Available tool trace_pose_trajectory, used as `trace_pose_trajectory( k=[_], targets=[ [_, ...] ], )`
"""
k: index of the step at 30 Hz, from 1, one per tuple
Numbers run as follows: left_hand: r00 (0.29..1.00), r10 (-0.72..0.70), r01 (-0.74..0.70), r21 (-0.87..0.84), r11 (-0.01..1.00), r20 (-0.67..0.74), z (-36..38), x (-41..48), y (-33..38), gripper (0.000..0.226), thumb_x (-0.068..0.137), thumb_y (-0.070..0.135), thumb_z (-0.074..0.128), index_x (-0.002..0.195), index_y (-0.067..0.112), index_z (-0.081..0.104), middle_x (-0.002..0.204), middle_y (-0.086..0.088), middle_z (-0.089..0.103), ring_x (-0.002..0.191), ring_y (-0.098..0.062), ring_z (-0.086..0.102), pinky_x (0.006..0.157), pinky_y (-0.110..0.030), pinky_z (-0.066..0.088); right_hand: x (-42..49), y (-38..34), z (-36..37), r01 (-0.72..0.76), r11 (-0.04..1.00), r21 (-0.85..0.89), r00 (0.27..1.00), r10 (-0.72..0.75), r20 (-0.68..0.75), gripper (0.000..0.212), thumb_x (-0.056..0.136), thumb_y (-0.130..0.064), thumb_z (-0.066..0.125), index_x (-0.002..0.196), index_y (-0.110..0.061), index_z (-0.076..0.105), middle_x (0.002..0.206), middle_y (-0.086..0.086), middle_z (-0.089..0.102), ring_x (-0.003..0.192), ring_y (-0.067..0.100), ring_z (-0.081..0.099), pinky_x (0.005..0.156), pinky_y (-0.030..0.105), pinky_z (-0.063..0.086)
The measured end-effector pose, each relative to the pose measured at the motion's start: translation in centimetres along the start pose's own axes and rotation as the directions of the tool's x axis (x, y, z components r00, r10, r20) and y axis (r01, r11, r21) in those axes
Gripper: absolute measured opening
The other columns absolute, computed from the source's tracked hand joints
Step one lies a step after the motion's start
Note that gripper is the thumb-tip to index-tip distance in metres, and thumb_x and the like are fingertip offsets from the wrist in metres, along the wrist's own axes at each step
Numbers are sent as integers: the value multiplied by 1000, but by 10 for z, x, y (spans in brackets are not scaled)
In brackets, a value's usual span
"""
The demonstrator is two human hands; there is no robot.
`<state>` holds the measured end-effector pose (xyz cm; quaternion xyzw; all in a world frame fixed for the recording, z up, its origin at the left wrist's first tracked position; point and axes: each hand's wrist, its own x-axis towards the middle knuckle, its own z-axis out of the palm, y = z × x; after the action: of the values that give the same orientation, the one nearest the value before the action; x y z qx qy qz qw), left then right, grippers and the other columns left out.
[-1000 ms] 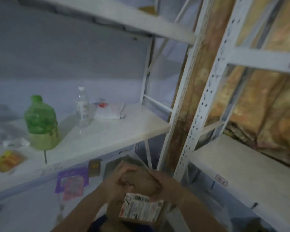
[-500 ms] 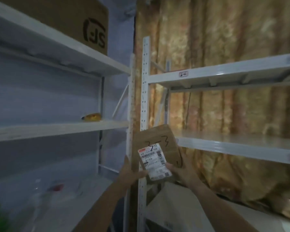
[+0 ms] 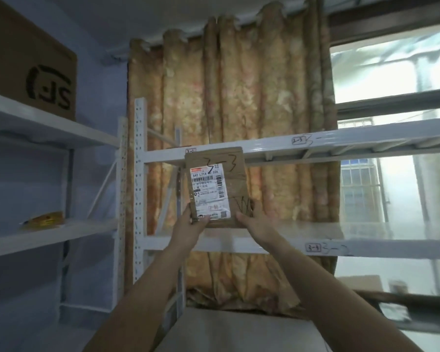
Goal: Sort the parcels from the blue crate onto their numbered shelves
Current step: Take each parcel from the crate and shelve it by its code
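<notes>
A flat brown cardboard parcel point(image 3: 233, 179) with a white shipping label and "3-3" handwritten at its top is held upright in front of the white shelf rack. My left hand point(image 3: 191, 226) grips its lower left corner and my right hand point(image 3: 252, 221) grips its lower right corner. The parcel's bottom edge sits about level with the shelf point(image 3: 315, 233) whose front rail carries a label point(image 3: 313, 247) reading roughly "3-3". The shelf above point(image 3: 341, 141) has a label "2-3" point(image 3: 297, 140). The blue crate is out of view.
A second white rack stands at left, holding a big brown box point(image 3: 31, 69) on its top shelf and a small yellow packet point(image 3: 45, 219) on the middle one. A patterned curtain point(image 3: 226, 97) hangs behind the racks; a bright window point(image 3: 396, 110) is at right.
The view swung up and to the right from the lower shelves. Both hands raised the parcel from waist height to the upper shelves, turning it upright with its label facing me.
</notes>
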<state>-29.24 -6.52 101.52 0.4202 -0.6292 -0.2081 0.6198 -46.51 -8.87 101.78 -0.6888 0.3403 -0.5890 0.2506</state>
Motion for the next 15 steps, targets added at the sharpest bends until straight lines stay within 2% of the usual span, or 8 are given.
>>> trace_pose_trajectory(
  k=[1, 2, 4, 5, 6, 8, 10, 15],
  targets=[
    [1000, 4, -4, -20, 1000, -5, 10, 3, 6, 45, 91, 11, 58, 134, 14, 45, 121, -5, 59, 112, -26, 56, 99, -40, 46, 0, -2, -13, 50, 995, -87, 999, -50, -1, 52, 92, 2, 53, 138, -7, 33, 112, -17, 48, 100, -23, 48, 90, -2, 35],
    [1000, 6, -6, -32, 999, -6, 20, 5, 12, 46, 91, 10, 58, 135, 14, 44, 122, -6, 59, 114, -27, 56, 101, -41, 46, 1, -3, -26, 86, 981, -173, 996, -86, 10, 58, 91, 5, 51, 143, -10, 31, 114, -19, 45, 103, -26, 43, 94, -3, 30],
    [1000, 13, -12, -46, 999, 21, 43, 6, 23, 47, 92, 9, 56, 136, 14, 41, 126, -7, 57, 117, -27, 54, 103, -42, 44, 0, -4, -49, 97, 948, -305, 995, -91, 34, 67, 91, 2, 47, 150, -19, 22, 140, -2, 41, 133, 4, 37, 114, 25, 29],
    [999, 18, -16, -53, 998, 40, 54, 7, 27, 48, 92, 8, 55, 137, 13, 39, 129, -8, 55, 119, -27, 52, 105, -43, 42, 0, -4, -62, 79, 929, -361, 997, -78, 16, 70, 92, -1, 47, 152, -23, 18, 152, 4, 31, 140, 19, 33, 116, 37, 28],
    [998, 25, -22, -53, 998, 57, 66, 7, 31, 49, 93, 7, 54, 138, 13, 38, 132, -7, 54, 122, -26, 51, 107, -43, 40, 2, -2, -75, 63, 913, -404, 997, -72, -5, 69, 93, -3, 47, 152, -23, 17, 155, 8, 28, 139, 27, 34, 113, 40, 32],
    [996, 39, -36, -30, 999, 83, 86, 7, 37, 48, 94, 8, 52, 139, 13, 37, 136, -6, 51, 125, -25, 47, 109, -41, 37, 3, 3, -100, 55, 879, -474, 997, -76, -25, 65, 95, -7, 47, 151, -22, 18, 147, 11, 42, 128, 30, 46, 94, 29, 37],
    [995, 41, -42, 3, 999, 91, 104, 7, 40, 47, 95, 9, 50, 140, 13, 37, 137, -5, 51, 127, -24, 46, 111, -41, 34, 1, 11, -121, 51, 844, -533, 997, -70, -15, 65, 97, -11, 46, 152, -25, 13, 135, 13, 54, 122, 35, 51, 85, 29, 37],
    [992, 92, -89, -44, 995, 84, 146, 8, 41, 42, 94, 8, 51, 135, 8, 40, 131, -7, 55, 122, -23, 50, 109, -42, 37, 0, 26, -165, -22, 832, -555, 998, -12, -57, 69, 97, -16, 48, 153, -26, 8, 136, 14, 55, 123, 35, 52, 101, 42, 43]
  ],
)
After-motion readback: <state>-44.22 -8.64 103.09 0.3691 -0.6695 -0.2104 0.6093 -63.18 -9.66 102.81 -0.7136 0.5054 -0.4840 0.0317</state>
